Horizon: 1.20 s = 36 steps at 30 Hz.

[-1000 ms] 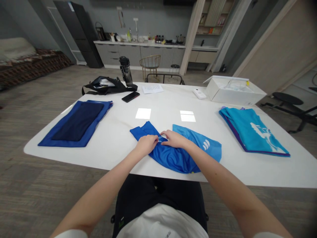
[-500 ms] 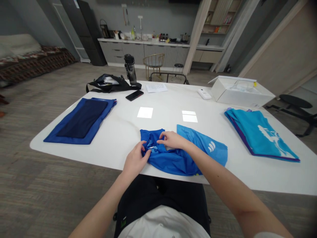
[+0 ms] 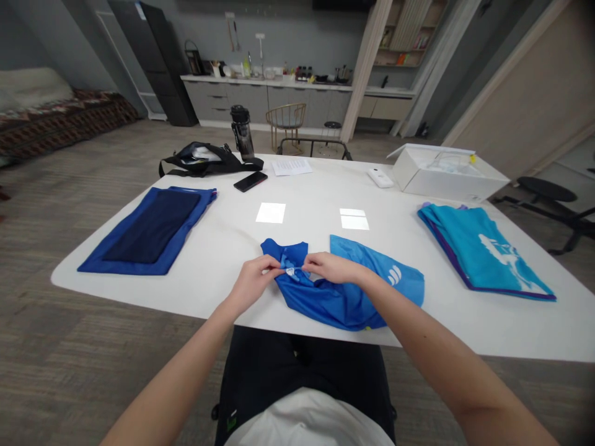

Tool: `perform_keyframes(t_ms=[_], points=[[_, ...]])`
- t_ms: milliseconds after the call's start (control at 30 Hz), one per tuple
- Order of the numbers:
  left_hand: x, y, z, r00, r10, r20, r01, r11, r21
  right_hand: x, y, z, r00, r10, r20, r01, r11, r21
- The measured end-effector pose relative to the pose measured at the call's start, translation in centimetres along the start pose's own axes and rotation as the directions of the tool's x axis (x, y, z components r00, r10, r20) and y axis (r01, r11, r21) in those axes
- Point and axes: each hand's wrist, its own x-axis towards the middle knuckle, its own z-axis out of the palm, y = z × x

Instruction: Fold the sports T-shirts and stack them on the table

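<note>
A crumpled blue garment (image 3: 341,303), with a lighter blue panel bearing white curved stripes, lies at the table's near edge. Between my hands a thin white drawstring (image 3: 290,271) stretches above its bunched left part, with a small loop or knot in the middle. My left hand (image 3: 255,277) pinches the left end of this string. On the other side my right hand (image 3: 328,267) pinches the right end, its wrist over the garment. The fingertips hide the ends of the string.
Folded dark blue clothes (image 3: 151,229) lie left on the white table (image 3: 223,248); folded turquoise clothes (image 3: 483,248) lie right. Farther back are a black bag (image 3: 204,162), a bottle (image 3: 242,133), a phone (image 3: 250,181), a paper sheet (image 3: 292,166), a white device (image 3: 380,178) and a white box (image 3: 441,176).
Both hands have gone from loosely curled fingers at the garment to pinching the white drawstring, which is now drawn out between them. The left hand has turned its fingers toward the right.
</note>
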Motion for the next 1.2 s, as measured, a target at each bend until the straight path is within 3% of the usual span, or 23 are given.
perform_keyframes(t_ms=[100, 200, 300, 400, 567, 700, 800, 867, 967, 1067, 1133, 1200], points=[[1.8, 1.5, 1.0, 0.997, -0.058, -0.053, 0.034, 0.927, -0.373, -1.0, -0.9, -1.3, 0.989, -0.102, -0.11, 0.133, 0.933, 0.335], [3.5, 3.0, 1.7, 0.992, -0.123, -0.004, 0.088, 0.731, -0.677, -1.3, -1.3, -1.8, 0.973, -0.089, -0.214, 0.179, 0.874, 0.452], [3.9, 2.9, 1.0, 0.974, -0.225, 0.007, 0.135, 0.561, -0.817, -0.4, -0.3, -1.2, 0.95, -0.011, -0.311, 0.079, 0.975, 0.208], [2.6, 1.1, -0.7, 0.93, -0.366, -0.021, 0.178, 0.5, -0.848, 1.2, 1.1, 0.7, 0.956, 0.008, -0.292, -0.061, 0.983, -0.171], [-1.2, -1.9, -3.4, 0.872, -0.437, -0.22, 0.172, 0.694, -0.699, 3.6, 1.7, 4.2, 0.98, -0.024, -0.199, -0.063, 0.907, -0.417], [-2.4, -2.8, -4.9, 0.792, -0.427, -0.437, 0.103, 0.798, -0.593, 4.2, 1.2, 4.1, 0.967, -0.025, -0.252, -0.082, 0.912, -0.402], [-1.5, -3.3, -6.4, 0.733, -0.383, -0.563, 0.026, 0.842, -0.539, 3.2, 1.9, 1.8, 0.935, -0.058, -0.35, -0.062, 0.945, -0.321], [-0.1, -3.8, -7.8, 0.686, -0.36, -0.632, -0.022, 0.858, -0.513, 1.7, 2.8, -0.6, 0.888, -0.06, -0.455, -0.066, 0.965, -0.255], [2.6, -5.0, -10.2, 0.563, -0.345, -0.751, -0.027, 0.9, -0.435, -1.4, 5.1, -4.7, 0.785, -0.017, -0.62, -0.105, 0.982, -0.16], [5.1, -6.8, -12.1, 0.464, -0.341, -0.818, 0.088, 0.936, -0.34, -5.1, 8.4, -8.3, 0.676, 0.048, -0.735, -0.23, 0.962, -0.148], [6.1, -8.1, -12.8, 0.455, -0.378, -0.806, 0.227, 0.925, -0.306, -7.4, 11.2, -10.1, 0.625, 0.104, -0.774, -0.361, 0.917, -0.168], [6.4, -9.2, -13.0, 0.463, -0.41, -0.786, 0.378, 0.893, -0.243, -9.4, 14.1, -11.3, 0.638, 0.219, -0.739, -0.497, 0.849, -0.177]])
